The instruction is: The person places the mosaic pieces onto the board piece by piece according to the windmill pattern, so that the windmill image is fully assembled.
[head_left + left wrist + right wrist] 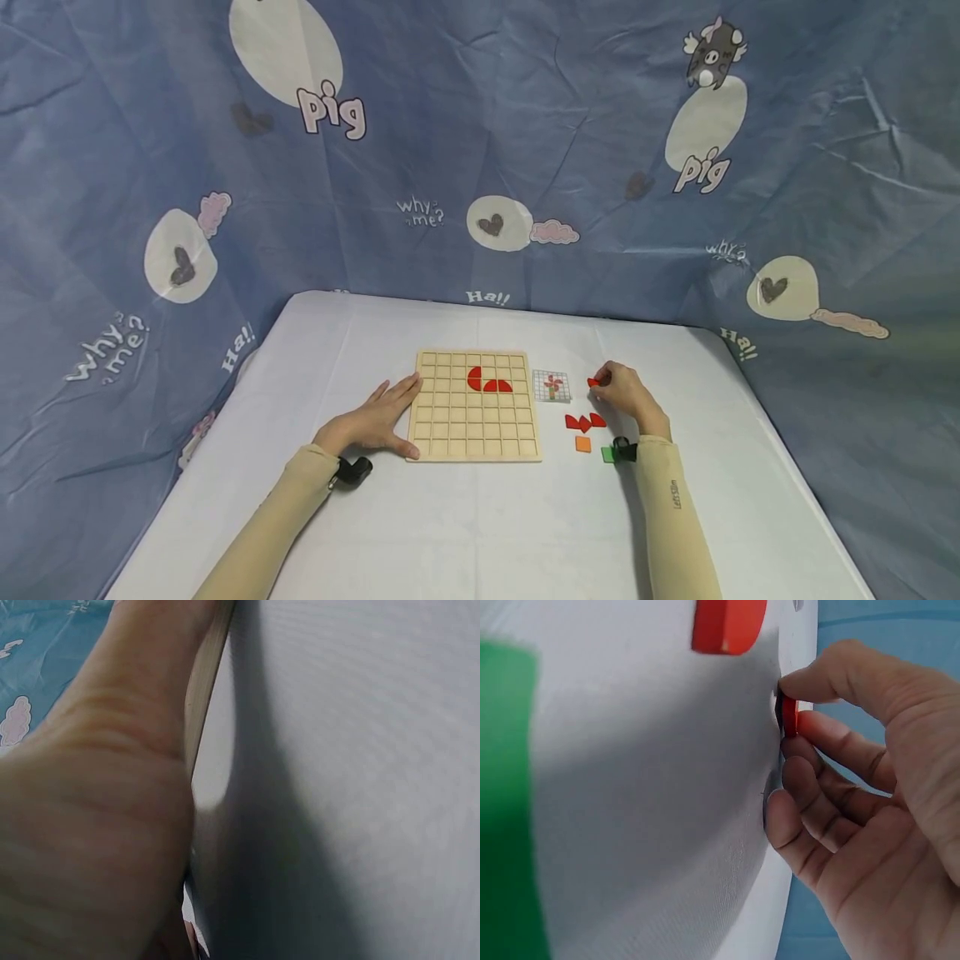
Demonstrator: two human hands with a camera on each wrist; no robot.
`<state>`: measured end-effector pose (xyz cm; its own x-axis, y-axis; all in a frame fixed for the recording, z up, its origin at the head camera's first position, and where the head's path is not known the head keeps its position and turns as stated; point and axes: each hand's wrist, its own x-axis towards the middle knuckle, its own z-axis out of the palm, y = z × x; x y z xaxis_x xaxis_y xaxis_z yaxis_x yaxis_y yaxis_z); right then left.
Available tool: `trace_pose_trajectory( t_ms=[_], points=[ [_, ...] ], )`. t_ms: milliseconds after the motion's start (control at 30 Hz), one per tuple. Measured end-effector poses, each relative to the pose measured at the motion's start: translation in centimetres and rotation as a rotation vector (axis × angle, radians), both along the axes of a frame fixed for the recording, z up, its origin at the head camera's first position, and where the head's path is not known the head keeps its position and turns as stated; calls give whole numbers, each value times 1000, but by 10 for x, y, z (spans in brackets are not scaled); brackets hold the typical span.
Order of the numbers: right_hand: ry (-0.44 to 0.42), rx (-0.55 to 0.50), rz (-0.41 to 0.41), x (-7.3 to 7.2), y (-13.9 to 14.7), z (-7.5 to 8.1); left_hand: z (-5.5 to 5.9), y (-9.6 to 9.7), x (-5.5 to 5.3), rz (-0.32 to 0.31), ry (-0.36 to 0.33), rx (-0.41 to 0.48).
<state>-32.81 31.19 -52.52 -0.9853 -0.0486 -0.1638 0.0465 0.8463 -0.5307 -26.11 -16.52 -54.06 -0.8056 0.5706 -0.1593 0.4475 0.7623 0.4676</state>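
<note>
Right now my right hand (621,392) keeps a narrow grip, thumb and forefinger pinching a small red piece (593,382) by its edges, its other fingers curled loosely below. That piece is close to the table (465,525), to the right of the pattern card (551,386); I can't tell whether it touches the cloth. My left hand (373,418) has no such grip: it lies with fingers extended and thumb spread, touching the left edge of the wooden grid board (473,417), the thumb by the near left corner.

On the board, four red quarter-circles (475,379) sit in the upper cells: two stacked into a half disc with its straight side to the right, and two more side by side in the row of the lower one, to its right. The card, printed with a flower on a grid, lies just beside the board's right edge.

Nearer me than the pinched piece lie three loose red pieces (572,422) close together. Just below them is an orange square (582,444), and to its right a green square (608,454), partly covered by the black wrist camera (625,450) on my right arm. A blue patterned curtain (450,150) hangs behind the table.
</note>
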Motion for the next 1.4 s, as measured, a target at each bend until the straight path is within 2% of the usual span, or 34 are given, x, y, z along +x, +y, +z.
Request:
trace_pose_trajectory(
  t_ms=[300,533,767,967,1100,1400],
  points=[
    [8,-29,-32,2,-3,8,3,2,0,-8,7,10],
    [115,-49,3,6,-19,19,3,2,1,-14,13,14],
    [161,-67,103,11,-55,30,0,1,0,-11,23,0],
    [192,-93,144,14,-85,36,0,1,0,-21,28,2],
    [212,-98,176,16,-104,37,-1,0,1,-25,37,7],
    [183,-144,253,24,-147,33,-2,0,-1,-30,39,7]
  ],
)
